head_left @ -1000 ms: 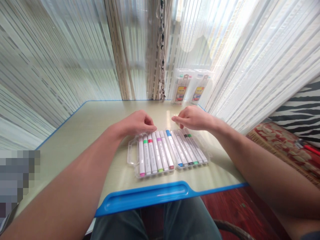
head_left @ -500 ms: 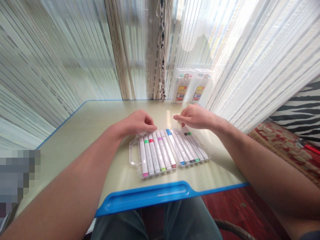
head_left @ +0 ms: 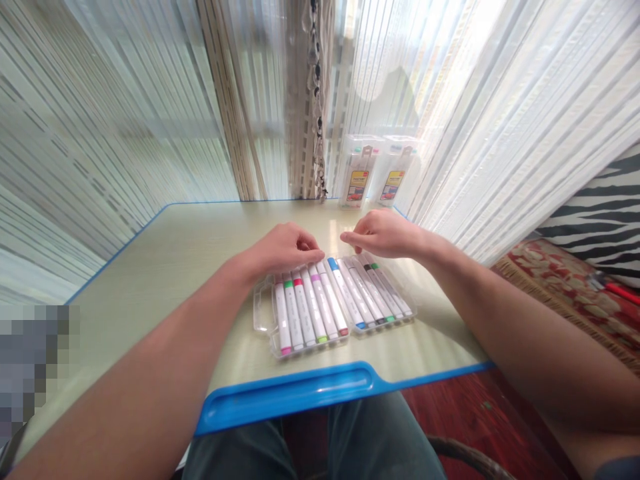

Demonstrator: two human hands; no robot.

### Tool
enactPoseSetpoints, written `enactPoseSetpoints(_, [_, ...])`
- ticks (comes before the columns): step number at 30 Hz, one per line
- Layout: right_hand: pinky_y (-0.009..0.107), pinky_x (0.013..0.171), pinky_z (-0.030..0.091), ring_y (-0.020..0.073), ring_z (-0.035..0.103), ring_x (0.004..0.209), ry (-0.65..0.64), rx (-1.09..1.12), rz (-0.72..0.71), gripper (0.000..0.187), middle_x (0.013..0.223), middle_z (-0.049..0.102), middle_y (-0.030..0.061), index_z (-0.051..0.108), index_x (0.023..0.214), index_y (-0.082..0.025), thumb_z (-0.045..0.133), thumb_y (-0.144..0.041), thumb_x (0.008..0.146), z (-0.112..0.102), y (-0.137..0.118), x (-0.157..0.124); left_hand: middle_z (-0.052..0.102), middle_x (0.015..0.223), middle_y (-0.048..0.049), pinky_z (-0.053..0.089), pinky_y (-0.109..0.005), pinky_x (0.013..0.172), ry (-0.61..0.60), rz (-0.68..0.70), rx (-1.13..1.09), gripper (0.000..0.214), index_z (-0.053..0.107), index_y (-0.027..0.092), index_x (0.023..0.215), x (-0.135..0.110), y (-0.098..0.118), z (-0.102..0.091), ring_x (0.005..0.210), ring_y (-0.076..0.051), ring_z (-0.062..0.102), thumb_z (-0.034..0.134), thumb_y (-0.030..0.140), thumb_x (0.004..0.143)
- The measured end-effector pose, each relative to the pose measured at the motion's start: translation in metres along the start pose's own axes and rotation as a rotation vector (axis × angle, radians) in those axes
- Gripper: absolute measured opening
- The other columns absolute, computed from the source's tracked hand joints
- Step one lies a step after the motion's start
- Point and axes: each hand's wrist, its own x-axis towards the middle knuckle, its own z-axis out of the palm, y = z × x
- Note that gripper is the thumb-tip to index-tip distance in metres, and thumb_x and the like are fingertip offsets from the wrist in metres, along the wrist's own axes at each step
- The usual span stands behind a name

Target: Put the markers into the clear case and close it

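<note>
An unfolded clear plastic marker case (head_left: 310, 350) lies on the pale table, with several white markers (head_left: 305, 310) side by side in its left half and several more markers (head_left: 367, 293) in its right half. My left hand (head_left: 287, 250) is at the far edge of the left half, fingers curled and thumb stretched along the marker ends. Its fingertips are hidden, so anything in them cannot be made out. Just beyond the right half hovers my right hand (head_left: 383, 233), loosely bent, its thumb apart from the fingers, with no object visible in it.
Two clear cases with yellow labels, a left one (head_left: 357, 180) and a right one (head_left: 393, 180), stand at the table's back edge against the string curtain (head_left: 165, 100). A blue trough (head_left: 290, 393) runs along the front edge of the table (head_left: 150, 267).
My left hand has slid a little to the right along the far ends of the markers. My right hand stays nearly in place. The view has shifted slightly.
</note>
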Motion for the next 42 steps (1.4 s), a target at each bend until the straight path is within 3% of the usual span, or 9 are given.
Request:
enactPoseSetpoints(11, [0.029,0.066,0.043,0.0147,0.060,0.057,-0.003,0.002,-0.008,0.052,0.055,0.069,0.0045,0.073,0.056,-0.019,0.050,-0.042,0.096,0.000,-0.002,0.000,0.062,0.062,-0.0025,0.034,-0.028,0.058,0.034,-0.042,0.022,0.038,0.070,0.016,0.065,0.008,0.002,0.005,0.063,-0.015,0.051,0.067,0.053,0.073])
enactPoseSetpoints(15, [0.028,0.068,0.044,0.0153,0.063,0.060,0.000,0.015,-0.015,0.051,0.057,0.071,0.0051,0.073,0.055,-0.019,0.051,-0.041,0.096,0.000,-0.002,0.001,0.053,0.055,-0.0004,0.030,-0.030,0.056,0.044,-0.091,0.057,0.036,0.064,0.017,0.056,0.013,0.004,0.007,0.057,-0.013,0.044,0.068,0.049,0.072])
enactPoseSetpoints(22, [0.028,0.065,0.043,0.0146,0.062,0.059,-0.007,0.028,-0.018,0.050,0.056,0.070,0.0045,0.072,0.055,-0.018,0.051,-0.039,0.095,-0.001,-0.002,0.001,0.050,0.052,0.0003,0.028,-0.030,0.055,0.058,-0.127,0.064,0.033,0.061,0.017,0.054,0.012,0.009,0.007,0.056,-0.012,0.042,0.068,0.046,0.070])
enactPoseSetpoints(31, [0.031,0.061,0.037,0.0132,0.051,0.053,0.009,-0.056,0.034,0.052,0.050,0.058,0.0026,0.064,0.051,-0.018,0.051,-0.042,0.095,-0.001,0.005,0.001,0.069,0.066,-0.0037,0.038,-0.028,0.060,0.060,-0.129,0.044,0.025,0.075,0.016,0.071,0.011,0.009,0.007,0.066,-0.016,0.056,0.067,0.039,0.069])
enactPoseSetpoints(42, [0.030,0.059,0.029,0.0113,0.041,0.055,0.024,-0.101,-0.060,0.048,0.055,0.055,0.0009,0.065,0.054,-0.017,0.050,-0.037,0.094,0.001,0.004,0.001,0.071,0.064,-0.0029,0.039,-0.028,0.060,0.110,-0.128,0.086,0.024,0.077,0.017,0.070,0.009,0.009,0.008,0.065,-0.017,0.059,0.065,0.037,0.069])
